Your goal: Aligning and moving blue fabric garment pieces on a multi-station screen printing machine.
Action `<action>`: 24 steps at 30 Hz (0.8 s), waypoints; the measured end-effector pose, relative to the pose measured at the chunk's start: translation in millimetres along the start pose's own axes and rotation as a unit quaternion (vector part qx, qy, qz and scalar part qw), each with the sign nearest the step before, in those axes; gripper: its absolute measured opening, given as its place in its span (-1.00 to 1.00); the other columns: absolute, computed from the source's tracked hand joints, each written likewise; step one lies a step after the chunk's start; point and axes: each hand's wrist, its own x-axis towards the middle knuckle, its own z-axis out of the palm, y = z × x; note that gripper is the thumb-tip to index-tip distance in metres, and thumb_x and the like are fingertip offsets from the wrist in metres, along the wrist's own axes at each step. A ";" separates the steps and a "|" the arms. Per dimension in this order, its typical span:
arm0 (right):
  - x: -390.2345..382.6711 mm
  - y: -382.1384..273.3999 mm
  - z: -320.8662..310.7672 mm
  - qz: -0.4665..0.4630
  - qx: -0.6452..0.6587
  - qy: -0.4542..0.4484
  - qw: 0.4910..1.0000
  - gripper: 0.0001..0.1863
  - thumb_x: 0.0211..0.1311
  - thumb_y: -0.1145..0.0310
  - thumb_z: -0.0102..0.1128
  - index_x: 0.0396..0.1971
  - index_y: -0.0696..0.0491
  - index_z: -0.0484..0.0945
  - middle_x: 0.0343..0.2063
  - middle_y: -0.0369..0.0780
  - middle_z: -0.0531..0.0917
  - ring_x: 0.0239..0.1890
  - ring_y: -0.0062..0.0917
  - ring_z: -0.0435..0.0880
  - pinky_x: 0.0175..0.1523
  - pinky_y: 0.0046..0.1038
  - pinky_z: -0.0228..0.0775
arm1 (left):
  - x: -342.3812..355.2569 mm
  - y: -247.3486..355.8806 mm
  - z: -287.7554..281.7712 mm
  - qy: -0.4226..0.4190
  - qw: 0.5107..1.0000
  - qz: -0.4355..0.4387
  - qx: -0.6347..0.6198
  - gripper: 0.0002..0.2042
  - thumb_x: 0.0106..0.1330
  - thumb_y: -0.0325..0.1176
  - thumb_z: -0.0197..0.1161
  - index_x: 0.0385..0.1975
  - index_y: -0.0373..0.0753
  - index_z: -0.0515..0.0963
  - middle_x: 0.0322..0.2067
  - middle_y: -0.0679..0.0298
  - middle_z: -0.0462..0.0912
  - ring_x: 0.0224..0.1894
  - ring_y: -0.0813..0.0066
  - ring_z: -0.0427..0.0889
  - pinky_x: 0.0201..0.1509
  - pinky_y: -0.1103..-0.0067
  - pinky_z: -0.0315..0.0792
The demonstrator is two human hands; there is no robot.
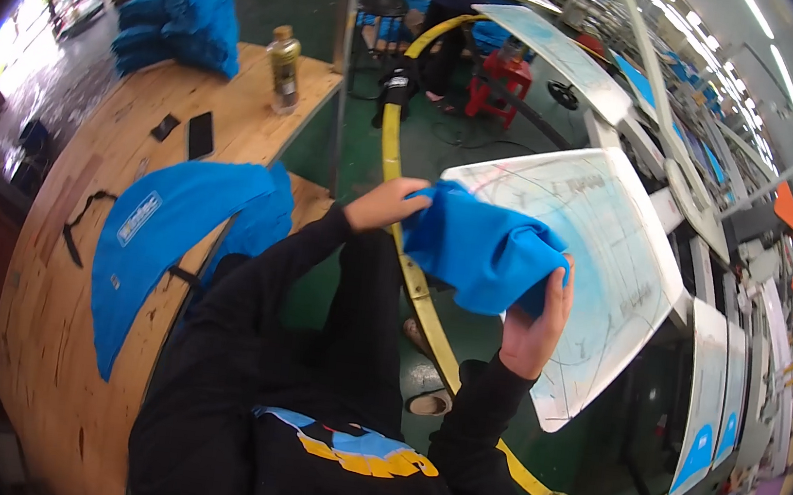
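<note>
A piece of blue fabric [484, 248] is held up in front of me, creased and sagging in the middle. My left hand [388, 204] is closed on its left edge, pinching it between thumb and fingers. The right side of the cloth is gripped by my right hand [542, 321], thumb and fingertips pointing up. Behind and below the cloth lies a white, paint-stained printing board [606, 301]; I cannot tell whether the cloth touches it. To my left, a blue cut panel [158, 235] with a white print lies on the wooden table [47, 306].
A phone [201, 135], a drink bottle [284, 70], a dark strap [76, 231] and a blue fabric pile [180, 22] are on the table. A curved yellow rail [428, 315] runs between me and the boards. Beyond stand a red stool [500, 88] and a person [452, 19].
</note>
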 end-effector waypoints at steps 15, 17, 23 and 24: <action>-17.0 195.4 95.9 0.431 0.117 -0.136 0.884 -0.67 0.39 0.28 -0.04 0.01 0.14 0.47 -0.07 -0.19 0.60 -0.04 -0.46 0.58 0.09 -0.41 0.41 | -560.1 91.8 -66.4 0.614 0.640 -0.124 -0.445 -0.68 0.31 -0.27 0.08 -0.02 -0.31 0.41 -0.05 0.19 0.51 0.03 0.37 0.48 0.14 0.37 0.33; 9.3 227.8 145.1 0.457 0.116 -0.203 0.858 -0.69 0.35 0.29 0.04 0.00 0.11 0.49 -0.07 -0.23 0.61 -0.04 -0.49 0.58 0.08 -0.42 0.41 | -570.1 89.7 -91.1 0.677 0.647 -0.076 -0.342 -0.67 0.32 -0.24 0.07 -0.02 -0.31 0.41 -0.04 0.20 0.50 0.05 0.35 0.45 0.18 0.35 0.28; 50.8 276.1 272.1 0.378 0.149 -0.285 0.868 -0.74 0.34 0.31 0.06 -0.05 0.08 0.49 -0.12 -0.27 0.62 -0.04 -0.49 0.57 0.08 -0.40 0.37 | -578.1 112.7 -165.7 0.742 0.643 0.026 -0.187 -0.64 0.32 -0.22 0.06 -0.02 -0.35 0.39 0.00 0.16 0.48 0.10 0.32 0.40 0.23 0.35 0.21; 56.2 283.5 279.4 0.371 0.145 -0.300 0.867 -0.74 0.33 0.30 0.07 -0.07 0.08 0.50 -0.13 -0.27 0.62 -0.06 -0.50 0.58 0.07 -0.42 0.39 | -577.5 113.8 -173.1 0.740 0.650 0.030 -0.171 -0.64 0.31 -0.23 0.06 -0.01 -0.34 0.38 0.01 0.15 0.46 0.11 0.32 0.39 0.24 0.35 0.20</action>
